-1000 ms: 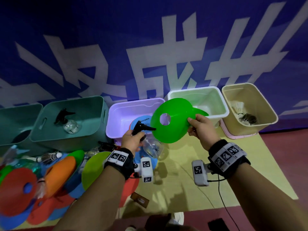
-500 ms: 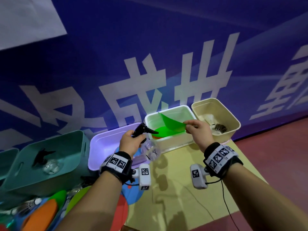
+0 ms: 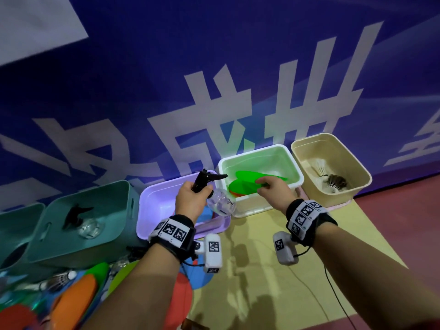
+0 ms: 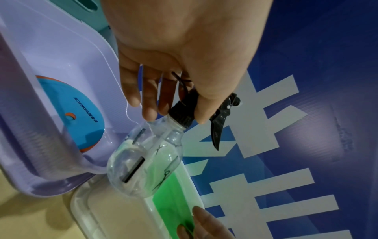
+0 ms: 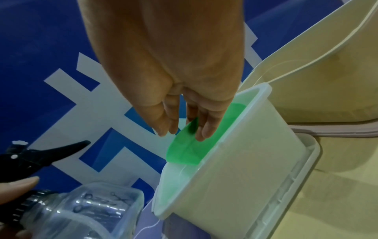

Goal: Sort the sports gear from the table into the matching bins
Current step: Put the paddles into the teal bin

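My right hand (image 3: 264,186) reaches into the white bin (image 3: 262,208) and pinches the near edge of a green flat disc (image 3: 250,176). That disc lies slanted over another green disc inside the bin. The right wrist view shows the disc's edge (image 5: 184,152) between my fingers (image 5: 204,134) at the bin's rim (image 5: 245,177). My left hand (image 3: 197,189) grips the black neck of a clear spray bottle (image 3: 221,203), which hangs tilted over the gap between the lilac bin (image 3: 154,210) and the white one. In the left wrist view the bottle (image 4: 143,161) hangs nozzle away from me.
A blue disc (image 4: 71,116) lies in the lilac bin. The teal bin (image 3: 107,225) holds another spray bottle (image 3: 81,220). The beige bin (image 3: 345,186) at far right holds shuttlecocks (image 3: 328,177). Coloured discs (image 3: 76,294) and a shuttlecock (image 3: 59,279) crowd the yellow table's (image 3: 262,294) left end.
My right hand has carried the green disc from in front of the bins down into the white bin. My left hand has lifted the spray bottle up toward the bins.
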